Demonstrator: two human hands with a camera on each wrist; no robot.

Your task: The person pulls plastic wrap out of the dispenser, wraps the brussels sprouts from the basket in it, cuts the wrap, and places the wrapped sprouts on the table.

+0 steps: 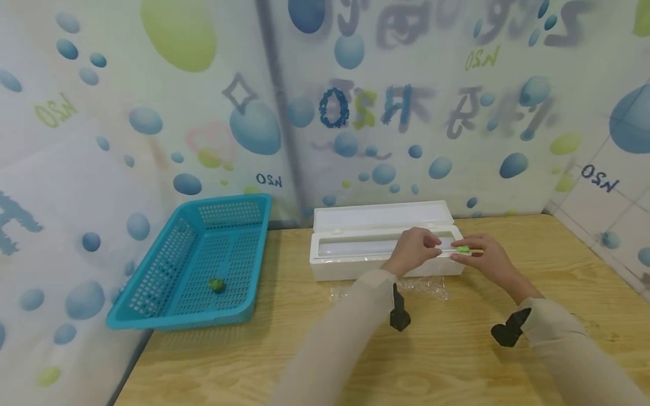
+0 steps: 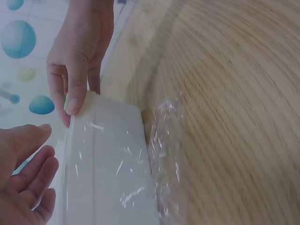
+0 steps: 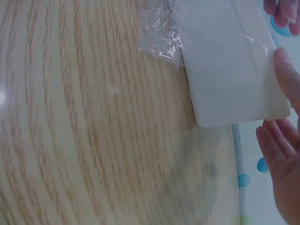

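Note:
A long white cling film dispenser [image 1: 350, 269] stands on the table with its lid [image 1: 381, 217] raised at the back. At its right end my right hand [image 1: 487, 262] pinches a small green slide cutter [image 1: 462, 249] between thumb and fingers. Just left of it, my left hand [image 1: 413, 251] hovers over the front rim. In the left wrist view the thumb and loosely bent fingers of that hand stand apart, with nothing visible between them. Clear cling film [image 2: 166, 154] hangs down the dispenser's front and lies crumpled on the table.
Left of the dispenser sits a blue plastic basket [image 1: 259, 254] with a small green lump [image 1: 216, 285] inside. A wall sheet [image 1: 213, 169] printed with blue and green drops rises behind the wooden table [image 1: 244, 361]. Black wrist mounts [image 1: 399, 317] stick out below both sleeves.

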